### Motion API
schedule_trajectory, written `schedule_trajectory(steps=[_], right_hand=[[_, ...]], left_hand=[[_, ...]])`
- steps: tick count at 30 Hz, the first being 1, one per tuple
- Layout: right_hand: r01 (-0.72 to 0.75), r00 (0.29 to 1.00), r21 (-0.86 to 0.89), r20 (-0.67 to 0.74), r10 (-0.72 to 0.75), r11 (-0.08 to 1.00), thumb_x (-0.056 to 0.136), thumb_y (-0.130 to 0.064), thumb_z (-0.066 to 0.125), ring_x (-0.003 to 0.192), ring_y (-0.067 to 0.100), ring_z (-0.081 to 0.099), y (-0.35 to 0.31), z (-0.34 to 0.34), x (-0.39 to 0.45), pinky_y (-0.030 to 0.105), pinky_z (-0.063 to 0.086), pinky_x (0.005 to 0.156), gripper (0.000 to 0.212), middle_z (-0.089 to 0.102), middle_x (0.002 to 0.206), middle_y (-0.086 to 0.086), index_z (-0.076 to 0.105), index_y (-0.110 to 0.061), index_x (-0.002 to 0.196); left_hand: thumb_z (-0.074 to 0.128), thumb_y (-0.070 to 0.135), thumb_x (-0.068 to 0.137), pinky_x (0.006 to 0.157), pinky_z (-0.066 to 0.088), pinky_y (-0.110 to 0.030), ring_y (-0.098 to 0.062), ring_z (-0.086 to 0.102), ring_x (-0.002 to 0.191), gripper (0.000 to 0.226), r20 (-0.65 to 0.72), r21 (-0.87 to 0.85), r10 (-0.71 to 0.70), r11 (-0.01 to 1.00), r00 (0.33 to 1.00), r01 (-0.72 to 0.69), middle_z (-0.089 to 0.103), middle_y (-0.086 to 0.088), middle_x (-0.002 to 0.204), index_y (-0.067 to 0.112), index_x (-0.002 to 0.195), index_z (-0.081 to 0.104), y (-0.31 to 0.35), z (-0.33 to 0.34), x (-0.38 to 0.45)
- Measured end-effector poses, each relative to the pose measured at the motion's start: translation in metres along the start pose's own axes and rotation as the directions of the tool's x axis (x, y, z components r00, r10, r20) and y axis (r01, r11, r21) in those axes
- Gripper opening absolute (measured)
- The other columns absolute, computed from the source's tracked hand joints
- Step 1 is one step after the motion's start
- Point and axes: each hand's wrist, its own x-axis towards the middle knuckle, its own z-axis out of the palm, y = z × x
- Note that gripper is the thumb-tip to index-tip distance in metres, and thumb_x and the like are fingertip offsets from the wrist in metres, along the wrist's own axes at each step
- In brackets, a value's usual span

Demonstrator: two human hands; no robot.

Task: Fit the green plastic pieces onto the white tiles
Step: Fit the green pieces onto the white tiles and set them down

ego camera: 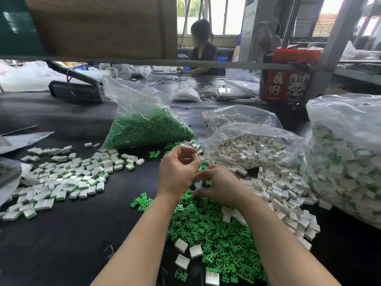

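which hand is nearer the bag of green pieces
Left. The left hand is just below the bag of green pieces; the right hand sits lower and further right.

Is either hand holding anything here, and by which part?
The left hand pinches a white tile by its edges at the fingertips. The right hand curls round something small and blurred; what it is cannot be told.

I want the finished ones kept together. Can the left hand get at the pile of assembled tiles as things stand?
Probably yes: bare table lies between the left hand and the assembled tiles, though its fingers already pinch a white tile.
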Motion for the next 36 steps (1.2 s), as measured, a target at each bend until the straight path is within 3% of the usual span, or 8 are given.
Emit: schedule_trajectory(steps=[7,13,17,19,22,26,32,36], right_hand=[[0.002,0.997,-0.083,-0.080,-0.009,0.997,0.082,-0.037,0.073,0.087,0.011,0.056,-0.002,0.000,0.001,0.026,0.041,0.071,0.009,0.063,0.091,-0.009,0.071,-0.031,0.087],[-0.001,0.998,-0.091,-0.066,-0.005,0.996,0.083,-0.031,0.073,0.087,0.013,0.058,-0.006,-0.001,0.001,0.030,0.049,0.078,0.011,0.065,0.092,-0.009,0.061,-0.029,0.085],[-0.034,0.994,-0.041,-0.103,0.030,0.999,0.086,-0.021,0.070,0.087,0.014,0.061,-0.008,0.000,0.000,0.032,0.053,0.080,0.009,0.065,0.091,-0.007,0.063,-0.023,0.091],[-0.078,0.980,0.155,-0.169,0.104,0.985,0.088,-0.019,0.071,0.081,0.013,0.064,-0.007,-0.002,-0.001,0.030,0.056,0.078,0.010,0.069,0.091,-0.002,0.068,-0.020,0.097],[-0.030,0.947,0.540,-0.253,0.197,0.841,0.089,-0.010,0.068,0.081,0.011,0.068,-0.008,-0.011,-0.005,0.020,0.057,0.071,0.015,0.072,0.093,0.002,0.072,-0.015,0.103],[0.060,0.916,0.871,-0.242,0.319,0.488,0.087,-0.003,0.067,0.071,0.004,0.064,-0.014,-0.024,-0.007,0.012,0.047,0.061,0.015,0.073,0.087,0.002,0.073,-0.007,0.100],[0.100,0.939,0.990,-0.128,0.320,0.104,0.079,-0.006,0.070,0.067,0.011,0.056,-0.021,-0.029,-0.004,0.021,0.044,0.060,0.020,0.070,0.080,0.006,0.069,-0.003,0.098],[0.131,0.936,0.990,-0.138,0.324,0.046,0.077,-0.007,0.071,0.065,0.011,0.058,-0.022,-0.028,-0.002,0.019,0.045,0.055,0.017,0.069,0.078,0.006,0.069,-0.004,0.094]], left_hand=[[0.082,0.008,0.074,0.072,0.054,-0.024,-0.009,0.066,0.072,0.019,0.055,-0.094,0.006,0.996,0.998,-0.001,0.072,0.006,0.075,0.019,0.088,0.073,0.002,0.000,0.000],[0.082,0.018,0.068,0.072,0.054,-0.024,-0.016,0.066,0.078,0.020,0.083,-0.267,-0.052,0.961,0.995,0.072,0.074,-0.005,0.084,0.017,0.086,0.074,0.005,0.000,0.000],[0.076,0.021,0.068,0.061,0.051,-0.016,-0.006,0.066,0.070,0.023,0.136,-0.450,-0.193,0.862,0.972,0.234,0.074,0.002,0.080,0.014,0.091,0.073,0.006,-0.004,0.000],[0.075,0.016,0.068,0.064,0.055,-0.019,-0.011,0.070,0.072,0.027,0.170,-0.565,-0.272,0.760,0.947,0.320,0.074,-0.002,0.082,0.010,0.094,0.071,0.006,-0.008,0.002],[0.075,0.012,0.067,0.063,0.057,-0.022,-0.016,0.073,0.076,0.030,0.210,-0.664,-0.336,0.640,0.918,0.387,0.075,-0.008,0.084,0.008,0.096,0.068,0.006,-0.013,0.004],[0.074,0.012,0.066,0.061,0.057,-0.023,-0.017,0.074,0.077,0.034,0.225,-0.672,-0.365,0.614,0.903,0.415,0.076,-0.010,0.088,0.008,0.099,0.065,0.005,-0.012,0.005],[0.076,0.014,0.059,0.059,0.056,-0.019,-0.011,0.071,0.069,0.035,0.242,-0.644,-0.346,0.641,0.907,0.417,0.074,-0.005,0.081,0.010,0.093,0.066,0.007,-0.008,0.003],[0.078,0.017,0.057,0.061,0.057,-0.020,-0.013,0.073,0.074,0.038,0.259,-0.618,-0.322,0.669,0.911,0.412,0.076,-0.006,0.084,0.011,0.093,0.067,0.008,-0.008,0.002]])
